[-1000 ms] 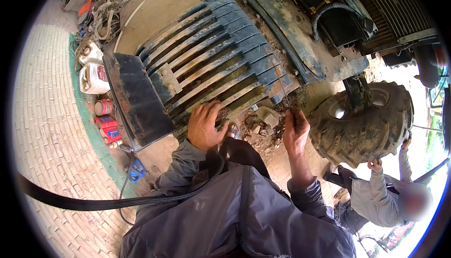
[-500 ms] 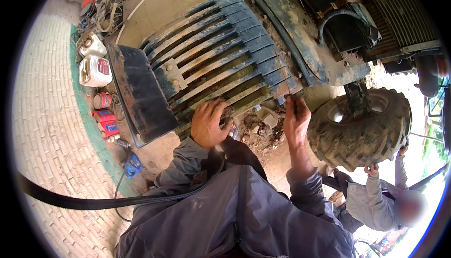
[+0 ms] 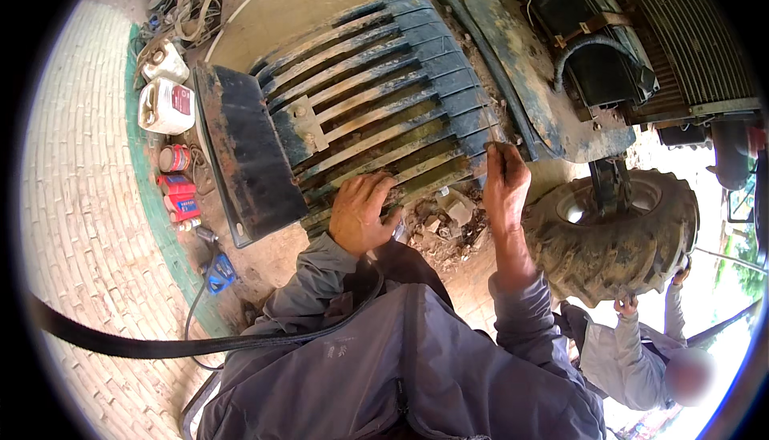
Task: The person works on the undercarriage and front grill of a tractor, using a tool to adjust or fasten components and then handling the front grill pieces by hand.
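Note:
A dark, rust-stained metal grille (image 3: pixel 436 51) with long parallel slats lies in front of me. My left hand (image 3: pixel 364 214) rests on its near slats, fingers stretched out and holding nothing. At the grille's near right corner, my right hand (image 3: pixel 506 187) is closed in a pinch. A thin, wire-like rod (image 3: pixel 488 116) sticks up from its fingertips along the grille's right band; the end inside the fingers is hidden. Left of the slats stands a black metal panel (image 3: pixel 252 155). A small plate (image 3: pixel 300 123) with a bolt-like knob sits on the slats.
To the right is a big treaded tyre (image 3: pixel 633 252), with another person's hands (image 3: pixel 626 305) at its lower edge. White jugs (image 3: pixel 167 107), red containers (image 3: pixel 178 191) and a blue corded tool (image 3: pixel 219 272) line the left. Rubble (image 3: pixel 448 224) lies below the grille.
My right hand has moved up toward the grille's right band, with less of the thin rod showing above it. The left hand stays on the slats. The view has shifted slightly.

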`<state>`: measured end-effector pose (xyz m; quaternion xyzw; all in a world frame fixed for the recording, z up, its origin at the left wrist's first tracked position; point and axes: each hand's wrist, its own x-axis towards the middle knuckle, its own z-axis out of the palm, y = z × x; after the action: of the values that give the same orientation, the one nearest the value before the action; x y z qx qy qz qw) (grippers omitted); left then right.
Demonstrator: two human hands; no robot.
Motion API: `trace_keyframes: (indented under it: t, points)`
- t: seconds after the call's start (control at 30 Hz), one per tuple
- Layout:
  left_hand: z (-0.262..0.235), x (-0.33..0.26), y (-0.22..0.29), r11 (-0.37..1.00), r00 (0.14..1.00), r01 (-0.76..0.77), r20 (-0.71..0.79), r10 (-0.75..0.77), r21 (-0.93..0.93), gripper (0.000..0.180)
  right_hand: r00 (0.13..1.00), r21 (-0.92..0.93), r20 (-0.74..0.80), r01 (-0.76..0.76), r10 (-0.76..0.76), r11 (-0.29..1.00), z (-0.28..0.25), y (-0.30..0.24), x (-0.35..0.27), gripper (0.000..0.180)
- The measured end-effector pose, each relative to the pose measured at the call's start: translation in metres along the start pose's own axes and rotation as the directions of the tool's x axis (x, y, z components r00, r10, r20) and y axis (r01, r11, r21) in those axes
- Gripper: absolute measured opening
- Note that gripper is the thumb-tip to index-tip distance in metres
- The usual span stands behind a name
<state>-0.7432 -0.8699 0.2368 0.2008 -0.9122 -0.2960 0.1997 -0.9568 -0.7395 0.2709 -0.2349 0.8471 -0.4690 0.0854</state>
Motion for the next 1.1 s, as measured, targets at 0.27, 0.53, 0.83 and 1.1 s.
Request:
trace_keyframes:
  t: [0.27,0.53,0.83,1.1]
  points:
    - [-0.002,0.003,0.002,1.000,1.000,0.002,-0.003,-0.002,-0.017,0.055,0.997,0.019,0.011,0.072,-0.072,0.997,0.018,0.022,0.015,0.015]
    - [-0.004,0.003,0.004,0.999,0.999,0.037,0.034,-0.036,-0.003,0.052,0.985,0.059,-0.009,0.171,-0.170,0.984,0.031,0.008,0.047,0.016]
    - [-0.006,0.003,0.003,0.999,0.999,0.038,0.040,-0.037,-0.017,0.054,0.980,-0.012,0.002,0.197,-0.197,0.980,0.037,0.003,0.063,0.017]
    - [-0.004,0.002,0.001,0.999,0.998,0.042,0.043,-0.041,-0.032,0.058,0.970,-0.089,0.049,0.242,-0.239,0.966,0.054,0.005,0.087,0.019]
